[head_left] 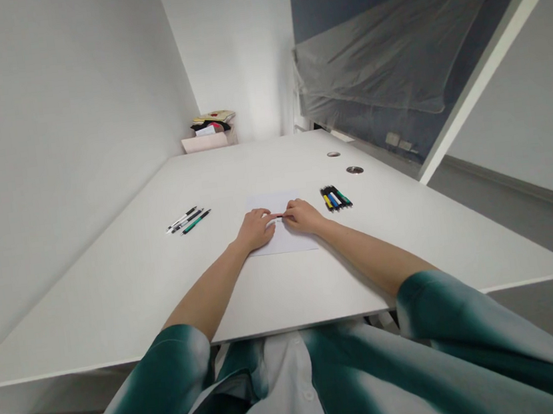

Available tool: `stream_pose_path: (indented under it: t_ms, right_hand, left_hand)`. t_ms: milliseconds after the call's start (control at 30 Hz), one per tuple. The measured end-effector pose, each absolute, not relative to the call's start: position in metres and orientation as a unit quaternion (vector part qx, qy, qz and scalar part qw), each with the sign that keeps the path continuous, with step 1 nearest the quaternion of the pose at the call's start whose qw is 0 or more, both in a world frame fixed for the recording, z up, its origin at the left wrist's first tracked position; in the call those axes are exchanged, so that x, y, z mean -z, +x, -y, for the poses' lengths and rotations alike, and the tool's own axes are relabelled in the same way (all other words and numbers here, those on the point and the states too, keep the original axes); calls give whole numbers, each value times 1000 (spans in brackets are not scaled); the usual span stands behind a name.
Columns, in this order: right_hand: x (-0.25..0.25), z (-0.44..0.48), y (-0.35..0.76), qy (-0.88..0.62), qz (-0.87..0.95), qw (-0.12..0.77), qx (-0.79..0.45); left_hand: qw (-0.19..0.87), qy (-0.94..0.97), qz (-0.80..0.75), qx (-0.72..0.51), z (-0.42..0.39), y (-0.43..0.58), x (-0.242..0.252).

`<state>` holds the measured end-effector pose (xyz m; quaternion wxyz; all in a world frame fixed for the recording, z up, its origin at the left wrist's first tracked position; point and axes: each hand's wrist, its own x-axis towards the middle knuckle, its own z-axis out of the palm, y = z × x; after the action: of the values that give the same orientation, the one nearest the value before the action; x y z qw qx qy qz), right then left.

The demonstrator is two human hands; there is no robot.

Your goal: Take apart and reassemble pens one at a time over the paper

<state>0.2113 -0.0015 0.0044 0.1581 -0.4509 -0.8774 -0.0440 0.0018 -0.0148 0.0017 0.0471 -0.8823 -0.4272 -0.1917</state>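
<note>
My left hand (255, 230) and right hand (304, 217) lie narrow, palms down, steadying the sheet of paper (281, 241); fingertips meet at a small dark mark or object (278, 216), grip unclear. Pens (188, 219) lie left, more pens (336, 197) right.

Your head camera looks out from just above your chest, angled forward and down along the white table (131, 299). Your shirt (299, 392) fills the bottom edge, while your left hand (255, 230) and right hand (304, 217) sit mid-frame, nearer than the far wall (237, 50).
</note>
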Motion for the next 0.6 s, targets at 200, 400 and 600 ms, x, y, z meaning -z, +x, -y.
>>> stream_pose_path:
  t_ms: [200, 400, 600]
  right_hand:
    - [-5, 1, 211, -446, 880, 157, 45]
    - [-5, 0, 211, -452, 878, 151, 44]
    - [-5, 1, 211, -462, 873, 148, 44]
  left_hand:
    - [44, -889, 420, 176, 16, 1, 0]
    - [50, -897, 413, 151, 16, 4, 0]
    - [58, -903, 397, 152, 15, 6, 3]
